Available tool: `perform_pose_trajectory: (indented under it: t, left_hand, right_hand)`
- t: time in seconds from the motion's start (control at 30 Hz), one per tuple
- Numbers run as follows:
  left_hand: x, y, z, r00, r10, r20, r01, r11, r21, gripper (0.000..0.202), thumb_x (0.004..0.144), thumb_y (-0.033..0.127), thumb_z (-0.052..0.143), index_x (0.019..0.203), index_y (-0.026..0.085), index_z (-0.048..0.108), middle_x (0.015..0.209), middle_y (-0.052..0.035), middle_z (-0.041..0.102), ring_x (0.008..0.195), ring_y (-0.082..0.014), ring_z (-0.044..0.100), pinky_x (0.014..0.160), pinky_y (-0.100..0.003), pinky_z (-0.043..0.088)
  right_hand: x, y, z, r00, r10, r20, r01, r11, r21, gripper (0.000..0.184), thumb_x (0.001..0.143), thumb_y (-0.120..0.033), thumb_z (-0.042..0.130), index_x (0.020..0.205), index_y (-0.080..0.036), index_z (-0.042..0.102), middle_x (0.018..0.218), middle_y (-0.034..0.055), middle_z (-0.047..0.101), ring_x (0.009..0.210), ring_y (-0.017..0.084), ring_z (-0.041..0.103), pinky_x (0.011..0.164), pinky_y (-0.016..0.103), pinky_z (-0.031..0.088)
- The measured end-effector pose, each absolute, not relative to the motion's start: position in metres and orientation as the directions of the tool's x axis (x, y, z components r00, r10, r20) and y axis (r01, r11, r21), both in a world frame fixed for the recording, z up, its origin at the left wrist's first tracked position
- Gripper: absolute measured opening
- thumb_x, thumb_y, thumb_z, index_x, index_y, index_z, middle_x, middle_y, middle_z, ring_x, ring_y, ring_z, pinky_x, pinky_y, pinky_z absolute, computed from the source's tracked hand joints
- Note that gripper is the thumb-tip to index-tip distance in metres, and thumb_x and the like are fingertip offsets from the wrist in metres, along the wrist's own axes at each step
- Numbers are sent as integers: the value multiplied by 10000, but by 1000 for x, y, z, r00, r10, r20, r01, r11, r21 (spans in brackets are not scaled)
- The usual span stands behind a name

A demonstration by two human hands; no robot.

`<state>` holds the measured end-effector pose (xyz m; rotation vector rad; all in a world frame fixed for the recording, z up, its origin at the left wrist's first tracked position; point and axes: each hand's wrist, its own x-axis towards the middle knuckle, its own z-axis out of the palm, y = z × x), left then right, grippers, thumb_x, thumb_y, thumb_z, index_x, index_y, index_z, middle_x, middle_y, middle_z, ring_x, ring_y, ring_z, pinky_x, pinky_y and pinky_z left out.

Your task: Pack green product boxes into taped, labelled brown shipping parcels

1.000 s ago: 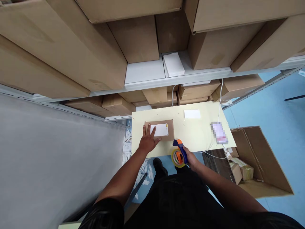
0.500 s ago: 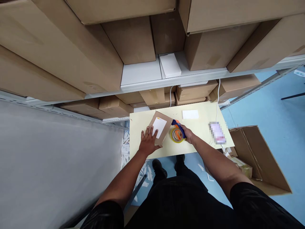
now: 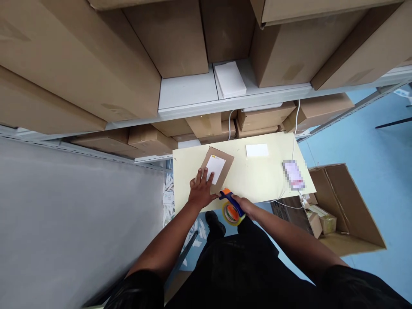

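Note:
A small brown cardboard parcel (image 3: 222,159) with a white label lies turned at an angle on the pale yellow table (image 3: 257,180). My left hand (image 3: 201,191) rests flat on the parcel's near end, fingers spread. My right hand (image 3: 245,206) grips the blue handle of an orange tape dispenser (image 3: 230,207) with a roll of clear tape, held at the table's front edge, just beside the parcel's near corner.
A white card (image 3: 256,150) and a blurred device (image 3: 293,175) on a white cable lie on the table's far and right side. Shelves of large cardboard boxes (image 3: 80,73) rise behind. An open carton (image 3: 347,206) stands on the blue floor at right. Paper scraps litter the floor at left.
The parcel was turned from square to angled a second ago. The tape dispenser went up beside the parcel, then came back along it to the table's front edge.

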<state>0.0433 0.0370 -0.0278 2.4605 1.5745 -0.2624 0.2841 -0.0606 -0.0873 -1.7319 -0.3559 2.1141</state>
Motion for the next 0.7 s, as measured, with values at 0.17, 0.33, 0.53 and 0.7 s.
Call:
perform_pose_trajectory:
  t: [0.17, 0.33, 0.53, 0.7]
  left_hand:
    - [41, 38, -27, 426, 864, -268, 904, -421, 82, 1130, 790, 833, 576, 1658, 222, 188, 1733, -139, 10, 1584, -423, -25, 1135, -601, 271]
    - [42, 37, -27, 410, 877, -252, 911, -403, 80, 1079, 820, 819, 552, 1655, 227, 209, 1732, -142, 40, 1585, -419, -21, 1135, -594, 275]
    - [44, 38, -25, 407, 868, -285, 911, -408, 58, 1080, 830, 807, 561, 1657, 219, 192, 1733, -152, 27, 1581, -432, -28, 1107, -599, 296]
    - [45, 38, -26, 408, 867, -288, 906, -423, 8, 1091, 835, 814, 545, 1658, 202, 175, 1731, -165, 19, 1582, -424, -46, 1112, -605, 287]
  right_hand:
    - [283, -27, -75, -224, 383, -896, -34, -922, -385, 452, 902, -610, 645, 912, -178, 777, 862, 90, 786, 720, 226, 698, 729, 344, 548]
    - [301, -52, -75, -175, 381, -908, -42, -924, -379, 496, 896, -642, 630, 913, -169, 777, 878, 113, 787, 744, 244, 711, 772, 382, 555]
    - [320, -74, -68, -153, 393, -907, -47, -920, -390, 521, 902, -655, 607, 951, -161, 766, 922, 126, 788, 847, 278, 738, 869, 423, 559]
    - [338, -88, -58, -189, 388, -902, -117, -921, -372, 540, 919, -661, 571, 1024, -167, 762, 1025, 122, 791, 959, 294, 744, 941, 425, 555]
